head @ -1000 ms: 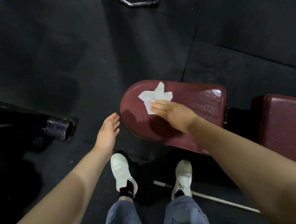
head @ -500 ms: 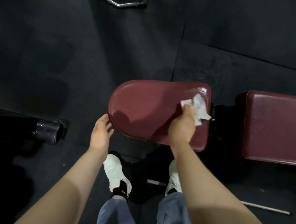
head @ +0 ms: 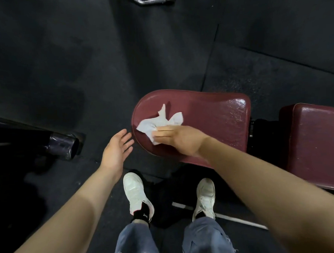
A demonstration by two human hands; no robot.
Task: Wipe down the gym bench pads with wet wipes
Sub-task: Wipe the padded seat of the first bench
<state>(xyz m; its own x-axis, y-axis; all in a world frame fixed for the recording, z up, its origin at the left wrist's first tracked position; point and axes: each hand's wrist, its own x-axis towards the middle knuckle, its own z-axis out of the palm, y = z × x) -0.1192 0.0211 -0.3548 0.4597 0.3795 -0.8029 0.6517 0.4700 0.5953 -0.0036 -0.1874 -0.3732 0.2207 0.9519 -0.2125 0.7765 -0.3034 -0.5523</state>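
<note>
- Dark rubber floor [head: 66, 69] fills most of the head view, with seams between its mats at 1 o'clock.
- Maroon back pad [head: 318, 145] sits at 3 o'clock, cut off by the frame edge.
- Maroon seat pad [head: 216, 120], the surface under the wipe, lies just right of centre, its rounded end toward 9 o'clock and a wet sheen at its 3 o'clock end.
- Black tube end [head: 63, 146] sits at 9 o'clock.
- Two white sneakers [head: 135, 193] stand at 6 o'clock, below the seat pad.
- Right hand [head: 179, 138] presses flat, straight fingers on the wipe.
- Left hand [head: 116, 149] hovers off the pad's rounded end, fingers spread and relaxed, holding nothing.
- White wet wipe [head: 158, 122] lies crumpled on the seat pad's 9 o'clock end, partly under the right fingers.
</note>
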